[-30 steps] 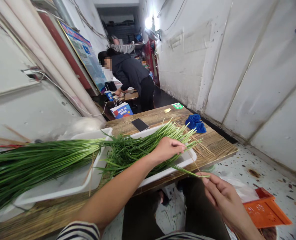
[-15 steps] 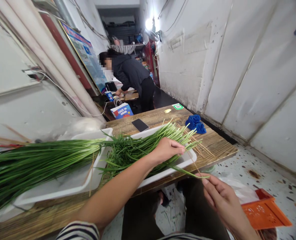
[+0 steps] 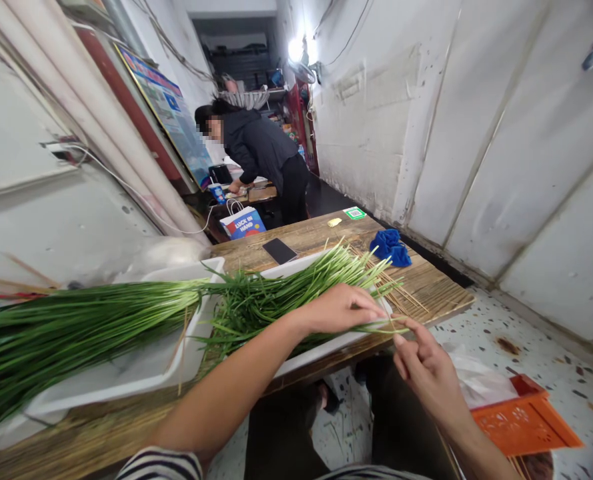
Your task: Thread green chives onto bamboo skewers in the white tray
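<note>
My left hand (image 3: 343,309) reaches over the right-hand white tray, its fingertips pinched on a thin bamboo skewer (image 3: 389,312). At its tip, my right hand (image 3: 423,360) pinches the pale stalk ends of a few chives (image 3: 373,327) between thumb and index finger. The stalks run under my left hand, crossing the skewer; whether it pierces them is too small to tell. Beneath my left arm, a heap of chives (image 3: 276,293) fills the white tray (image 3: 321,351), pale ends to the right.
Another white tray (image 3: 186,360) with long chives (image 3: 86,313) stands at left. Loose skewers (image 3: 411,298), a blue cloth (image 3: 390,248), a phone (image 3: 279,251) and a green code card (image 3: 355,213) lie on the wooden table (image 3: 441,293). An orange basket (image 3: 531,420) sits low right. A person (image 3: 263,147) bends over behind.
My right hand has moved up and slightly left, bringing the chive stalks close to my left fingertips. My left hand has shifted slightly down and right; the hands are now nearly touching.
</note>
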`<state>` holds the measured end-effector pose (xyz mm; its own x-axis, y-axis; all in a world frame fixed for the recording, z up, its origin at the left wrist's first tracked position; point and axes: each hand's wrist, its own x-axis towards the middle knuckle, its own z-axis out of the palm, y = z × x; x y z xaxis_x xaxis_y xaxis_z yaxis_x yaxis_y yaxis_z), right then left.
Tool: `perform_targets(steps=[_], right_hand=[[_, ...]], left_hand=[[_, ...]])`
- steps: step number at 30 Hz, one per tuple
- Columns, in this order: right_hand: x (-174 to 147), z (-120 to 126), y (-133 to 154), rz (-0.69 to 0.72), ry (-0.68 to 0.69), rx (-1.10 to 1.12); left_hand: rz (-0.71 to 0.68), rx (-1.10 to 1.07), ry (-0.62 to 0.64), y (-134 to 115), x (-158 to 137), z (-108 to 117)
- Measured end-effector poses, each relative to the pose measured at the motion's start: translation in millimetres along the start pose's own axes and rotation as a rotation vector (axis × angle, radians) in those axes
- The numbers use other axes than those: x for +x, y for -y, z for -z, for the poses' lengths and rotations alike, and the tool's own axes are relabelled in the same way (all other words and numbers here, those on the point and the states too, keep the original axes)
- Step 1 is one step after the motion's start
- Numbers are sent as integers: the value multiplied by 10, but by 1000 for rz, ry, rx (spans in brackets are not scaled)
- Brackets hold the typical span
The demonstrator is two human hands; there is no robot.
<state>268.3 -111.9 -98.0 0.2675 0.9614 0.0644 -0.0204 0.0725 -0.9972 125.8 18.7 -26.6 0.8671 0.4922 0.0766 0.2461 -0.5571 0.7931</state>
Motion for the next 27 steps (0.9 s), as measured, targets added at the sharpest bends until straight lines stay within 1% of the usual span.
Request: perform_targets(steps=[2,3,4,7,10,14,17,21,27], right_hand=[[-8,10,-13,2,-13,0],[-23,19,-33,-5,-15,-1],[-41,30,-59,-15,-15,-4],[-98,59,-133,-43,-15,-12],[-133,72,-157,-63,-4,1],[-157,80,-143,-55,7,3],[-175,89,-141,-62,31,24],[-179,94,-136,-101,35,64],[-172,83,-113,-136,32,107]], left_hand=[[43,88,-169,48,21,24],[64,129,-228,87,35,20],[75,170,-259,131,51,5],[67,284,-266,253,113,-76],[39,393,-303,320,171,-152],[-36,506,-342,323,196,-201],[-27,547,-344,279,193,-223],[44,539,-354,239,219,-234],[29,365,-380,339,275,-228]])
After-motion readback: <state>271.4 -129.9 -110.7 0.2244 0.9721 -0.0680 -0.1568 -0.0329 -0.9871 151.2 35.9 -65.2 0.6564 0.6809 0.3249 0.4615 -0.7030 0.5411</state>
